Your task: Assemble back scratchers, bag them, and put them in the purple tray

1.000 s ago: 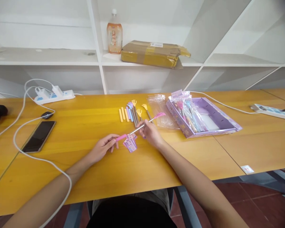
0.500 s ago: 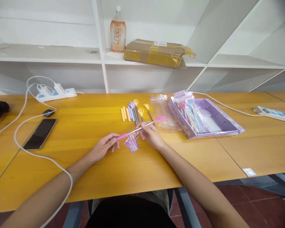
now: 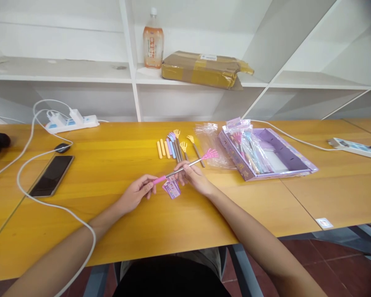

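Observation:
A back scratcher (image 3: 185, 166) with a pink handle, a metal rod and a pink hand-shaped head spans both my hands. My left hand (image 3: 139, 190) is closed on the pink handle. Further up, my right hand (image 3: 192, 175) pinches the metal rod below the head. Purple printed cards (image 3: 172, 189) lie on the table just under the rod. Beyond my hands sit several scratcher heads on dark rods (image 3: 177, 149) in yellow and purple, beside loose handles (image 3: 161, 148) in yellow, purple and blue.
A purple box (image 3: 284, 175) holds bagged scratchers at the right, with clear plastic bags (image 3: 214, 146) against it. At the left lie a phone (image 3: 52, 176), a white cable and a power strip (image 3: 72, 122). The shelf bears a bottle (image 3: 153, 45) and a taped carton (image 3: 200, 70).
The pink head has turned, so its fingers now show more broadly spread. Both hands keep their hold on the scratcher and have barely shifted.

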A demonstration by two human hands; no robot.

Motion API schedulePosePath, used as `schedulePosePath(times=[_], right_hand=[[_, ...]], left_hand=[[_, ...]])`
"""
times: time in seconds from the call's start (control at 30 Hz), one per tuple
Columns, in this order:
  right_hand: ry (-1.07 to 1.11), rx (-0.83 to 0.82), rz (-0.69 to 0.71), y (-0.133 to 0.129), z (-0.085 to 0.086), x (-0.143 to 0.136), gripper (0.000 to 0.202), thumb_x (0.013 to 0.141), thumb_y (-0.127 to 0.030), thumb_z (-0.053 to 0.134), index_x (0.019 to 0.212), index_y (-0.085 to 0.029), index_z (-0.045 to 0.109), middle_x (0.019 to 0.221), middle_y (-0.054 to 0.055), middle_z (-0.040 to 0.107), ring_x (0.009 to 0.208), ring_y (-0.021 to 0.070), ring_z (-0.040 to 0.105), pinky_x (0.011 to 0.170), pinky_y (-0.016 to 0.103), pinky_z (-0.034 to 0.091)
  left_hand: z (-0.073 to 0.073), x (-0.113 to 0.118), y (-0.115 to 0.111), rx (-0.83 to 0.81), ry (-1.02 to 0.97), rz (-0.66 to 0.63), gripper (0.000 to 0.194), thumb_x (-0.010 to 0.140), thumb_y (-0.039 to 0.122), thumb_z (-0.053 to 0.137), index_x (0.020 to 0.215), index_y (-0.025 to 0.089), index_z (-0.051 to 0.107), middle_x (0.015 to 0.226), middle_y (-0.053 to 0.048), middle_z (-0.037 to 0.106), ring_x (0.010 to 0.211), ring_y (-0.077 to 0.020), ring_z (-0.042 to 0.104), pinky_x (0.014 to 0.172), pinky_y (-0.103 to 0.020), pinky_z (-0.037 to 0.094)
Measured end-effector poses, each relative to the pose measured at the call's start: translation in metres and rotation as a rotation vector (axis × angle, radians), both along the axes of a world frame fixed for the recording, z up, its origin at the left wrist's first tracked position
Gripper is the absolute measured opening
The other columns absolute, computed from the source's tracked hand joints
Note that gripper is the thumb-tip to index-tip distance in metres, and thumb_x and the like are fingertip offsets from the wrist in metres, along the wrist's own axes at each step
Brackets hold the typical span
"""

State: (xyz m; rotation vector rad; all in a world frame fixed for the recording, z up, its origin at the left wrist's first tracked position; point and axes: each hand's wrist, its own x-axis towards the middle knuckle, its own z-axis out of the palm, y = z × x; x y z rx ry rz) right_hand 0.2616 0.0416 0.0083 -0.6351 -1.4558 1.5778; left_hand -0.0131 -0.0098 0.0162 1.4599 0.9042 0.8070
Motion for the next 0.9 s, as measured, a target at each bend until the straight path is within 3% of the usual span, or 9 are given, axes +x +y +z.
schedulePosePath(times=[0.2,0.43,0.6,0.8,0.9], right_hand=[[-0.026,0.016,0.022,-0.001,0.001,0.000,0.050,0.105,-0.066,0.053,0.109,-0.018,0.066,0.088,0.005,0.073,0.057,0.0121,0.060,0.052,0.026,0.036],[-0.096,0.035,0.027,-0.006,0.004,-0.001,0.058,0.107,-0.067,0.046,0.128,-0.017,0.066,0.086,0.004,0.070,0.058,0.0127,0.057,0.053,0.026,0.036],[-0.143,0.049,0.061,-0.007,0.003,0.001,0.059,0.109,-0.065,0.042,0.128,-0.015,0.068,0.067,0.000,0.062,0.059,0.0148,0.056,0.056,0.027,0.036],[-0.117,0.046,0.077,-0.011,-0.002,-0.005,0.057,0.110,-0.063,0.042,0.134,-0.016,0.066,0.090,0.004,0.068,0.059,0.0118,0.055,0.054,0.026,0.035],[-0.125,0.065,0.081,-0.015,-0.001,-0.009,0.058,0.110,-0.062,0.042,0.134,-0.016,0.067,0.084,0.002,0.063,0.056,0.0109,0.049,0.054,0.027,0.035]], left_hand=[[-0.001,0.003,-0.003,0.018,-0.021,0.001,0.042,0.106,0.052,0.055,0.126,0.016,0.063,0.089,-0.001,0.064,0.067,-0.0116,0.055,0.067,-0.029,0.044],[-0.003,0.003,-0.004,0.027,-0.013,0.007,0.041,0.107,0.052,0.054,0.126,0.017,0.064,0.088,-0.001,0.064,0.066,-0.0118,0.054,0.066,-0.029,0.043],[-0.003,0.004,-0.003,0.038,0.012,0.013,0.039,0.106,0.051,0.057,0.123,0.017,0.065,0.088,-0.001,0.065,0.066,-0.0116,0.053,0.068,-0.029,0.044],[0.000,0.004,-0.004,0.034,-0.008,0.008,0.040,0.105,0.052,0.059,0.122,0.016,0.066,0.086,-0.001,0.064,0.067,-0.0121,0.053,0.067,-0.029,0.044],[0.000,0.004,-0.004,0.042,-0.010,0.004,0.039,0.105,0.051,0.059,0.120,0.016,0.067,0.086,-0.001,0.064,0.067,-0.0119,0.053,0.067,-0.029,0.044]])
